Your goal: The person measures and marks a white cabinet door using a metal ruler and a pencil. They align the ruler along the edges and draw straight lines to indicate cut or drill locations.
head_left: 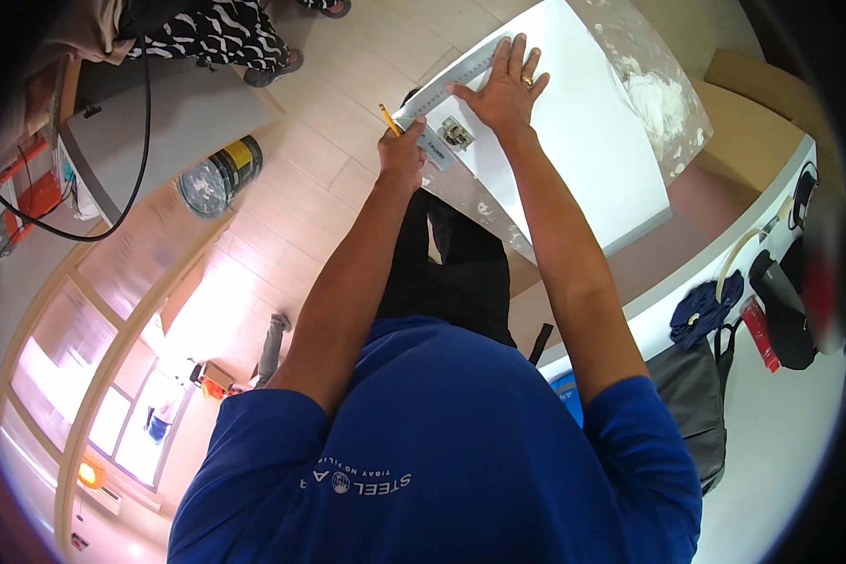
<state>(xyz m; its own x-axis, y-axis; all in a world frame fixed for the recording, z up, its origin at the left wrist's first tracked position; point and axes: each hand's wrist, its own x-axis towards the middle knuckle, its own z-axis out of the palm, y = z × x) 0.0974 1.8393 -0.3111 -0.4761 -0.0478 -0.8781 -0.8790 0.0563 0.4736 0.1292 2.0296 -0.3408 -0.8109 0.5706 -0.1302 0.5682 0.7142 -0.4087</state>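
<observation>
Pencil (pixel 390 120) and metal square (pixel 435 148) gripped by left hand (pixel 402 155) at edge of white board (pixel 587 155); blade (pixel 459 75) touched by splayed right hand (pixel 509 94). Board left exposed rightward.

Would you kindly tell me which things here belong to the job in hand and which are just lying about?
Job: pencil, in the left hand; ruler, under the right hand; white board; likely metal fitting.

Lying about, apparently: bucket; grey bag; blue cloth.
</observation>
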